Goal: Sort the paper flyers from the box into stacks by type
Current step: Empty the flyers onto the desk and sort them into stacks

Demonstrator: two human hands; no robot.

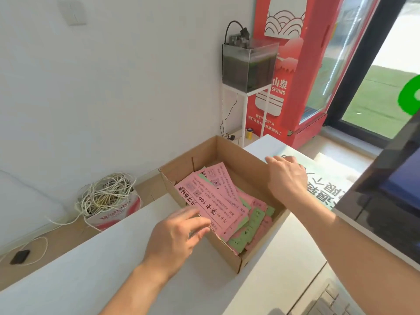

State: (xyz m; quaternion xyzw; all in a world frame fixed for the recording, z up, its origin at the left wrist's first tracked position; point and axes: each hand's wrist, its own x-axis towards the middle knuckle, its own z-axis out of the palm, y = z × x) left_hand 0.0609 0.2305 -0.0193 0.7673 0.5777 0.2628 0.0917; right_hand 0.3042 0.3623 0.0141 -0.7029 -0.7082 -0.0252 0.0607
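An open cardboard box [229, 153] stands on the white table [95, 267], holding several pink and green flyers. The top pink flyer [213, 201] lies slanted with its near end over the box's left rim. Green flyers [246, 235] show beneath it at the near end. My left hand [177, 237] reaches in from the lower left, its spread, straight fingers touching that pink flyer's near edge. My right hand [286, 176] lies flat, fingers straight, just beyond the box's right wall. It rests on a large pale green printed sheet [325, 180] on the table.
A dark monitor [395, 192] stands at the right and a keyboard [329, 298] lies at the bottom right. On the floor to the left sits a box of coiled cord [106, 198]. A fish tank on a white stand [247, 64] and a red fridge [302, 71] stand behind.
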